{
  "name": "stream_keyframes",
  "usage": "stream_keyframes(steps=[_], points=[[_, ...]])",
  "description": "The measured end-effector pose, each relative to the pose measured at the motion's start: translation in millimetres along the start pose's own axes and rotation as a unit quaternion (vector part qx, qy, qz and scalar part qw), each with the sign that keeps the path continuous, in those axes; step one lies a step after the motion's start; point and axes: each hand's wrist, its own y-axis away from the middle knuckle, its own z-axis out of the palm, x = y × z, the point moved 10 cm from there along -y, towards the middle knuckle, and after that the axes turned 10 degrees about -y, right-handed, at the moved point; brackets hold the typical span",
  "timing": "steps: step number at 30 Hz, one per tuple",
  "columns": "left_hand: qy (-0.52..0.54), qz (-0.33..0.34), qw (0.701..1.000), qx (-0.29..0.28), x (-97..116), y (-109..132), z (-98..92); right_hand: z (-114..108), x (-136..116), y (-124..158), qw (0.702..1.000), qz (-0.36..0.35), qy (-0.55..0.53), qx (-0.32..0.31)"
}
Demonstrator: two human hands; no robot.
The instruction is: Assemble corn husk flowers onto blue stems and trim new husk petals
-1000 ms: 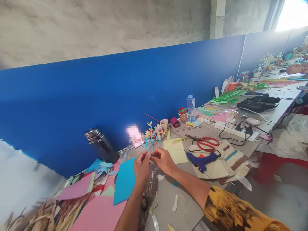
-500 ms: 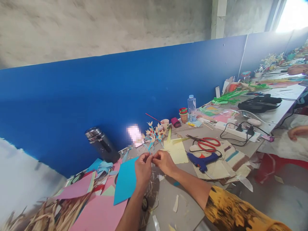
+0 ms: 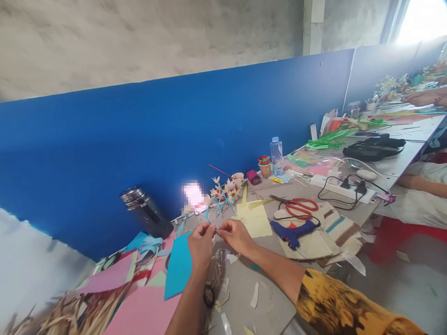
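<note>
My left hand [image 3: 200, 244] is closed in a pinch, and a thin light-blue stem [image 3: 208, 215] rises above its fingertips. Close beside it, my right hand [image 3: 236, 236] pinches with thumb and forefinger; whatever lies between those fingertips is too small to make out. Just beyond both hands stands a bunch of pale flowers on blue stems [image 3: 223, 195]. A blue paper sheet [image 3: 179, 267] lies partly behind my left hand and forearm. To the right of my right hand is a pale yellow sheet [image 3: 256, 221].
Red-handled scissors [image 3: 302, 208] and a blue glue gun [image 3: 293, 232] lie at right, near a power strip [image 3: 344, 190] with cables. A dark flask [image 3: 146, 211] stands at left by the blue partition [image 3: 139, 135]. A co-worker's arm [image 3: 424, 184] shows at far right.
My left hand has shifted slightly left, and the blue stem above it now shows apart from the flower bunch. The co-worker's arm at the right has moved.
</note>
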Motion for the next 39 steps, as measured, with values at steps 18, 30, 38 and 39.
stream_keyframes(steps=[18, 30, 38, 39], points=[[0.042, -0.047, 0.998, -0.014, -10, 10, 7.9, -7, 9, -5, 0.996, 0.022, -0.081, 0.038], [0.021, -0.034, 0.999, 0.01, -14, 6, 1.5, -6, 7, -3, 0.996, 0.024, -0.087, 0.026], [0.055, -0.03, 0.997, -0.034, -14, 9, 15.0, -4, 5, 0, 0.997, 0.021, -0.071, 0.009], [0.067, -0.034, 0.996, -0.043, -14, 10, 17.6, -3, 5, 0, 0.997, 0.018, -0.069, 0.004]])
